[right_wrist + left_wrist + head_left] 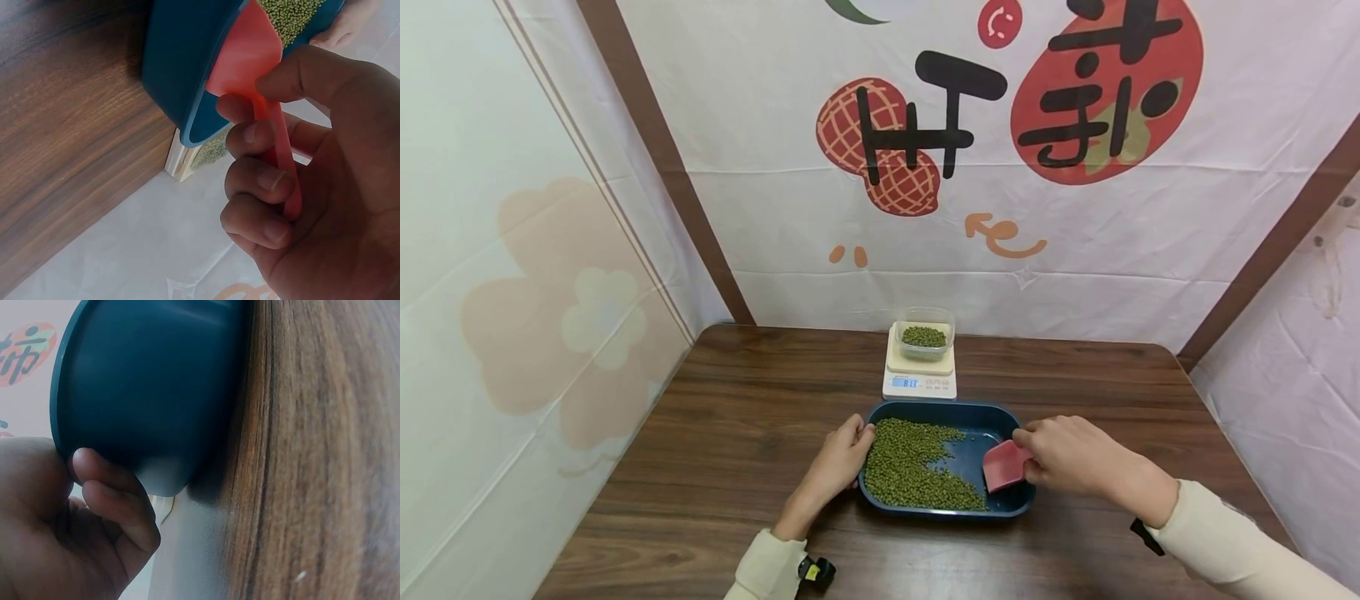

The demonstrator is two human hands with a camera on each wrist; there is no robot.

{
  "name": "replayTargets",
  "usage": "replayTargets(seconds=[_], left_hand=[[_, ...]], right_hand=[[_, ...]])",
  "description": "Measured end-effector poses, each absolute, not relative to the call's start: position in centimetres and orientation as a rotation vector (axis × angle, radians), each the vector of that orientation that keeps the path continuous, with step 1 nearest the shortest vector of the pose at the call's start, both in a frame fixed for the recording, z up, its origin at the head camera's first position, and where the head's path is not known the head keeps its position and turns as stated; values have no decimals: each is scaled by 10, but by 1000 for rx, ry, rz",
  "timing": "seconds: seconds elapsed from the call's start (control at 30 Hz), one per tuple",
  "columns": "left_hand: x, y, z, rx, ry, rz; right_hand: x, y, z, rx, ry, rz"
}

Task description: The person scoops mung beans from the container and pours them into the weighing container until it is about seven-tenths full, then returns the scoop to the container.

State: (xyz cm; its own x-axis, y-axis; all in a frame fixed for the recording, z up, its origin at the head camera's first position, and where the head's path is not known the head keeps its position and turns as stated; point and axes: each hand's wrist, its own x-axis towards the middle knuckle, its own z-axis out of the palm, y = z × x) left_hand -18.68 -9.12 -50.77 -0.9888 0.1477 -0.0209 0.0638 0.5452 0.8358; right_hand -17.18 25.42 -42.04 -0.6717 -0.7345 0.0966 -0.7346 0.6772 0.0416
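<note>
A dark blue tray [940,510] stands on the table, with green mung beans [910,467] heaped over its left part and along its front. At the tray's left end my left hand [842,454] grips the rim; in the left wrist view its fingers [115,503] bend against the outer wall. My right hand [1071,454] holds a pink scoop [1004,467] by its handle, fingers wrapped round it in the right wrist view. The scoop's blade [247,56] is over the tray's right end, where bare blue bottom shows, and no beans are visible on it.
Behind the tray sits a white kitchen scale [898,392] with a lit display. On it is a clear plastic container [927,350] with some mung beans inside. The brown wooden table [760,417] ends at a printed fabric backdrop [820,300].
</note>
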Motion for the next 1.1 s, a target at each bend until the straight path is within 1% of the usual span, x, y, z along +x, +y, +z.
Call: replayTargets(seconds=[0.3, 1.1], left_hand=[[-187, -90, -507, 176, 2684, 1448], [-186, -91, -508, 174, 2684, 1449]], right_hand=[[-168, 250, -424, 1214, -2849, -23], [-167, 240, -438, 1284, -2748, 82]])
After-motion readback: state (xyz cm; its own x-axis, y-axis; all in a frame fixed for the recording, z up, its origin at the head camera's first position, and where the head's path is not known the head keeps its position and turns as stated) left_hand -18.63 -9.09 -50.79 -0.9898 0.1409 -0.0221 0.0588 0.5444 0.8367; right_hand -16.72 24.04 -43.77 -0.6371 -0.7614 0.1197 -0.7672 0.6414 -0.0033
